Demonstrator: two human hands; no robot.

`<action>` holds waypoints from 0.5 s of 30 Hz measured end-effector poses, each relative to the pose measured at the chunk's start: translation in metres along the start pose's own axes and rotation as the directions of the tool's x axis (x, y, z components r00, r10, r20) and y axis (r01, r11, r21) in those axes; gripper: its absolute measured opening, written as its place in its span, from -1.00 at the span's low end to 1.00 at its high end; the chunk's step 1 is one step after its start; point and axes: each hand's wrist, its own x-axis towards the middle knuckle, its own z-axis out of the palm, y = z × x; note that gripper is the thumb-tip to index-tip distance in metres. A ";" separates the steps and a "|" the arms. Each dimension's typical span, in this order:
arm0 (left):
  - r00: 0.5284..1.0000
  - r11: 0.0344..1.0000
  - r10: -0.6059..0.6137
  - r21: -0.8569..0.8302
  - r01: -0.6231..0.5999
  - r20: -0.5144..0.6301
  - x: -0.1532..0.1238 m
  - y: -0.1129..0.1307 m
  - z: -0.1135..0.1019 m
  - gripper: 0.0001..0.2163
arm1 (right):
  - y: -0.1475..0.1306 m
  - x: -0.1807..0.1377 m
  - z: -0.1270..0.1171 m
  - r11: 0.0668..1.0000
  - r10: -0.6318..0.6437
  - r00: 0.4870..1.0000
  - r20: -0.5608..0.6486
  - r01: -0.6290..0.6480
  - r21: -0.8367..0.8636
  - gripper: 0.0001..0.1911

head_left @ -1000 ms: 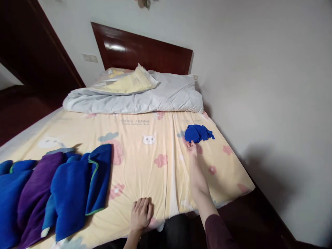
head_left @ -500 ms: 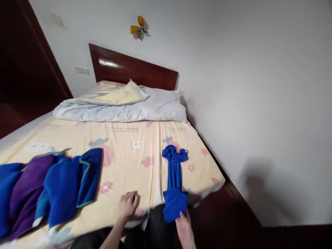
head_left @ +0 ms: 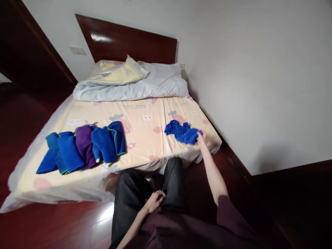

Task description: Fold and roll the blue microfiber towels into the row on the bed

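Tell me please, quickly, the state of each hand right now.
Left hand: loosely bent, nothing visibly held; open or closed cannot be told.
Right hand: closed, holding the blue cloth by its edge.

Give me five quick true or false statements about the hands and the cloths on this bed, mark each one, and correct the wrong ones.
1. The right hand has its grip on one edge of a bright blue cloth. True.
2. Both hands are holding that cloth. False: the left hand is down by the dark trousers, apart from it.
3. A purple cloth lies among other blue cloths toward the left of the bed. True.
4. The bright blue cloth is spread smooth all over. False: part of it is bunched up.
5. Pale folded bedding lies near the headboard. True.
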 end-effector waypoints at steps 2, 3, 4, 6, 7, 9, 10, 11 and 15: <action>0.997 0.999 -0.044 -0.031 0.042 -0.062 -0.011 0.002 -0.012 -0.69 | -0.049 0.035 0.014 0.981 -0.136 0.990 0.022 0.132 0.139 -0.64; 0.989 0.997 -0.059 -0.057 0.052 -0.132 -0.012 0.005 -0.023 -0.67 | -0.073 0.046 0.020 0.956 -0.214 0.976 0.029 0.203 0.212 -0.63; 0.974 0.995 -0.071 -0.086 0.053 -0.217 -0.011 0.011 -0.036 -0.66 | -0.096 0.053 0.024 0.924 -0.292 0.955 0.054 0.267 0.275 -0.62; 0.917 0.989 -0.079 -0.145 0.023 -0.392 -0.005 0.027 -0.061 -0.65 | -0.136 0.048 0.029 0.856 -0.413 0.907 0.078 0.358 0.372 -0.61; 0.878 0.985 -0.080 -0.171 -0.002 -0.471 -0.001 0.038 -0.071 -0.64 | -0.152 0.037 0.030 0.838 -0.442 0.891 0.099 0.371 0.400 -0.61; 0.797 0.973 -0.071 -0.217 -0.077 -0.600 0.008 0.062 -0.087 -0.59 | -0.175 0.005 0.030 0.841 -0.441 0.882 0.167 0.341 0.420 -0.61; 0.762 0.963 -0.057 -0.237 -0.129 -0.645 0.013 0.076 -0.091 -0.53 | -0.181 -0.015 0.029 0.856 -0.421 0.880 0.218 0.306 0.418 -0.62; 0.738 0.949 -0.035 -0.253 -0.186 -0.674 0.018 0.090 -0.095 -0.45 | -0.185 -0.036 0.028 0.872 -0.394 0.877 0.273 0.263 0.413 -0.62; 0.745 0.885 0.101 -0.283 -0.370 -0.659 0.038 0.143 -0.099 -0.08 | -0.171 -0.117 0.023 0.944 -0.208 0.814 0.542 0.022 0.330 -0.64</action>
